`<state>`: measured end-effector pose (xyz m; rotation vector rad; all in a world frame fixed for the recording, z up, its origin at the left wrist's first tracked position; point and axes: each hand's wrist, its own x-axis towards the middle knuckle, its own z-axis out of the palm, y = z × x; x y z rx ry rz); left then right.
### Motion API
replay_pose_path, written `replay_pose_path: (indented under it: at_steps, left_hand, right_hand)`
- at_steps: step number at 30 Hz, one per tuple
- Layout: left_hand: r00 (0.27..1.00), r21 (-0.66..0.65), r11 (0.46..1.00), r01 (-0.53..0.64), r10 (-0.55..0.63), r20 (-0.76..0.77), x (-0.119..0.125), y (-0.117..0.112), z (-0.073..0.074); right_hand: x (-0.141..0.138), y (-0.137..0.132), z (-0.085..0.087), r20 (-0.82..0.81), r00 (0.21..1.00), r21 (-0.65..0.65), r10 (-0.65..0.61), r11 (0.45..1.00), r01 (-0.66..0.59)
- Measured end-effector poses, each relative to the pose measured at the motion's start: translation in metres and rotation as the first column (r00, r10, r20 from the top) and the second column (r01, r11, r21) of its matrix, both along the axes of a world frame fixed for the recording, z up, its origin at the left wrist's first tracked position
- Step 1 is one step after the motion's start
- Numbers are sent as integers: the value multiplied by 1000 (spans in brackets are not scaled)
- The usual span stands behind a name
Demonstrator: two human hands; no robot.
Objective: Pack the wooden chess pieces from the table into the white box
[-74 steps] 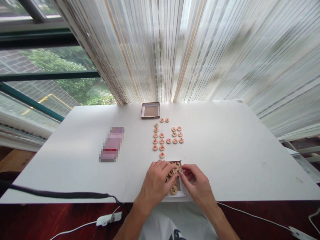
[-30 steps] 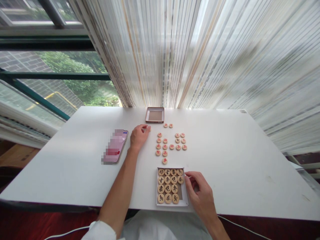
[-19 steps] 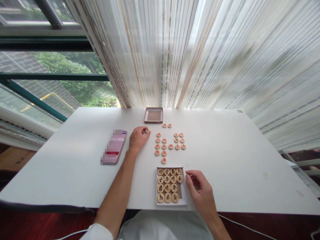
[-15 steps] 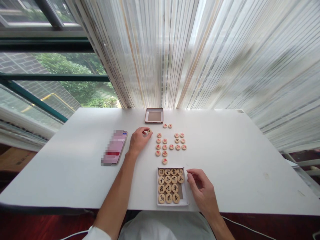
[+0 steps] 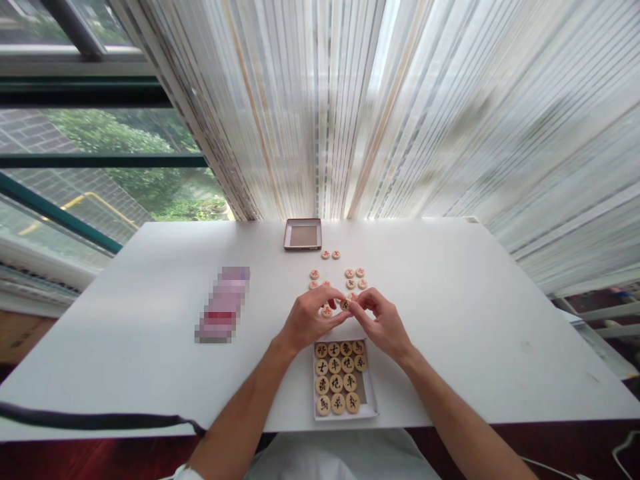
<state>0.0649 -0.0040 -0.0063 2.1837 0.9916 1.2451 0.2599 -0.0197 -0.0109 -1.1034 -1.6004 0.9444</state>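
Observation:
A round wooden Chinese chess piece (image 5: 345, 305) with a black character is pinched between my two hands, above the table behind the box. My left hand (image 5: 313, 319) grips it from the left, and my right hand (image 5: 380, 319) has its fingertips on the right side. Nearer to me lies a shallow white box (image 5: 371, 400), with rows of black-lettered pieces (image 5: 336, 384) and a bare gap at its right side. Red-lettered pieces (image 5: 350, 273) lie on the table beyond my hands, one black-lettered piece (image 5: 351, 284) among them. My hands hide some of these.
At the table's far edge sits an open brown-rimmed box lid (image 5: 303, 235). A pixelated pink phone (image 5: 223, 305) lies to the left on the white table (image 5: 475, 320). Striped curtains (image 5: 350, 113) hang behind the table, and a dark strap (image 5: 100, 419) runs along the front left edge.
My left hand has carried the chess piece from the left toward the middle. My right hand has moved up from beside the box and now touches it too.

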Motion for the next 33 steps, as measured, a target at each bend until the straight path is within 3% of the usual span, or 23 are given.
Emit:
replay_pose_path:
  at_steps: [8,17,33]
  left_hand:
    - [995,-10,999,44,-44,-87,3,-3,-9]
    - [992,-68,997,38,-46,-119,1,-3,-11]
    - [996,-99,995,11,-19,-86,1,-4,-11]
  right_hand:
    - [5,-6,-19,-97,995,-49,-15,999,10]
    - [9,-8,-16,22,1000,-5,-13,1000,13]
    - [8,-11,-21,10,999,94,-46,995,45]
